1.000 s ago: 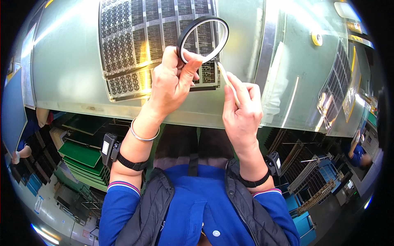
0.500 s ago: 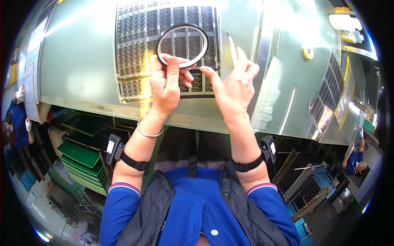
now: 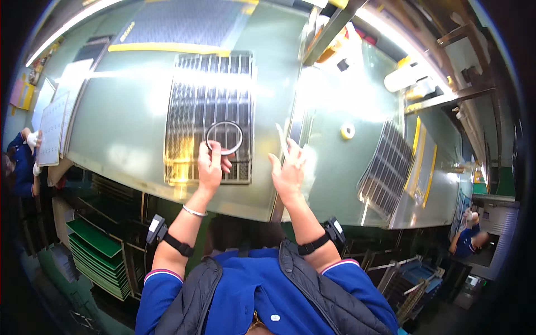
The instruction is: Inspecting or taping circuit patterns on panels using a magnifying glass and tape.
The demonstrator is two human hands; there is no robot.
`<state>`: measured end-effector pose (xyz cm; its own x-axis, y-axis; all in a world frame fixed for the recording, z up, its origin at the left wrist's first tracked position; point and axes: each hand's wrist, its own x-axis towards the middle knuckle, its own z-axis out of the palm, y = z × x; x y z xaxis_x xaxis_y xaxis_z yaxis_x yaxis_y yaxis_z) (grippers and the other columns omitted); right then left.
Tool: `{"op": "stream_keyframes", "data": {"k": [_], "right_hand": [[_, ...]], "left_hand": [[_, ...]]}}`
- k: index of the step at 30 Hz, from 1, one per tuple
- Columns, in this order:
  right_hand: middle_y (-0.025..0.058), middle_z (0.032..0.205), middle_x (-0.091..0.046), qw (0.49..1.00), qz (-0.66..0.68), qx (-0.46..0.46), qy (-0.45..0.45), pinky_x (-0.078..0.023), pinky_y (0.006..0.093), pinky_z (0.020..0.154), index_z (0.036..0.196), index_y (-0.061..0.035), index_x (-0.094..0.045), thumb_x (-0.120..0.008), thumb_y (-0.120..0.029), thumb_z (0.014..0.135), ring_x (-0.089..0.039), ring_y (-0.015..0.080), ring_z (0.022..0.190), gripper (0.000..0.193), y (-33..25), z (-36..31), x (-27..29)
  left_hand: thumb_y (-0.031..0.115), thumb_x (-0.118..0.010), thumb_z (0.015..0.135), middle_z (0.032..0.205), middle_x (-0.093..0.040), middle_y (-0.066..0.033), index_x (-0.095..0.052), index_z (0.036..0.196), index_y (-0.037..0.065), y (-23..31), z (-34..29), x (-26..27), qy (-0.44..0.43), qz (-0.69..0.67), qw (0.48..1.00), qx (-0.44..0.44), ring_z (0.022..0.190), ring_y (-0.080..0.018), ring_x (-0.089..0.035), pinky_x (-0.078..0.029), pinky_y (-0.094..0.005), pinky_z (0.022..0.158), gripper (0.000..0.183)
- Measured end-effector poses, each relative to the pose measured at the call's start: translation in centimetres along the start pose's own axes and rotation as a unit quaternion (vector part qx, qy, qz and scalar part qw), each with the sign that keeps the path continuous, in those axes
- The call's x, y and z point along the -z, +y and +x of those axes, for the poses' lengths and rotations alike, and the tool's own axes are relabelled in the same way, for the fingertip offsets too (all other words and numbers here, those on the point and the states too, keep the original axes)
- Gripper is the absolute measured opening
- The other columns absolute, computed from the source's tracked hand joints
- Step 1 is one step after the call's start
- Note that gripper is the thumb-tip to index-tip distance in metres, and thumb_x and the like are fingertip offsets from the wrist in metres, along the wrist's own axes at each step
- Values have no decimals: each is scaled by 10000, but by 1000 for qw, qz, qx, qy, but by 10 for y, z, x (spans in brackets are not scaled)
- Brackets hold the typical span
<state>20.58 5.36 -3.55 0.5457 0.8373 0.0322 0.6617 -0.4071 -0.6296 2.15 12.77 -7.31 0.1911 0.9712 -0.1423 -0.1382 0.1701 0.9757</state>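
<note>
My left hand (image 3: 210,172) is closed around the lower edge of a round magnifying glass (image 3: 242,135) with a dark rim. It hovers over the lower part of a dark patterned film sheet (image 3: 190,100) lying on the glassy table (image 3: 123,117). Between the thumb and fingers of my right hand (image 3: 289,177) is a slim white pen-like tool (image 3: 281,137), pointing away from me. That hand is just right of the film, near a seam in the table. The tool's exact kind is too small to tell.
A yellow-edged sheet (image 3: 178,25) lies at the far side. To the right are a tape roll (image 3: 347,131), more dark films (image 3: 385,167) and a metal post (image 3: 335,33). Green boards (image 3: 95,240) fill a rack below left. Other people stand at far left (image 3: 25,162) and far right (image 3: 469,240).
My view has tilted up and shows more of the table's far side. Both hands appear lower and smaller in it, still holding the magnifying glass and the pen-like tool.
</note>
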Motion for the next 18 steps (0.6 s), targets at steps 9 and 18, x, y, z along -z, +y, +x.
{"op": "stream_keyframes", "data": {"k": [9,18], "right_hand": [[184,1065,-583,969,214,-123,-26,-540,305,648,1264,29,-500,-494,-33,912,-627,180,752,357,85,83,84],[215,1209,-421,992,122,1,36,-525,383,799,1324,-7,-428,-500,33,894,-617,255,899,437,113,167,77]], "left_hand": [[254,-552,964,765,-660,-110,-510,1088,11,6,88,-200,-145,52,978,139,525,-147,-625,-510,-271,439,276],[364,-557,919,1395,-447,-175,-453,1345,15,17,34,-144,-43,505,826,-246,1275,-321,-433,-373,-448,1017,560]]}}
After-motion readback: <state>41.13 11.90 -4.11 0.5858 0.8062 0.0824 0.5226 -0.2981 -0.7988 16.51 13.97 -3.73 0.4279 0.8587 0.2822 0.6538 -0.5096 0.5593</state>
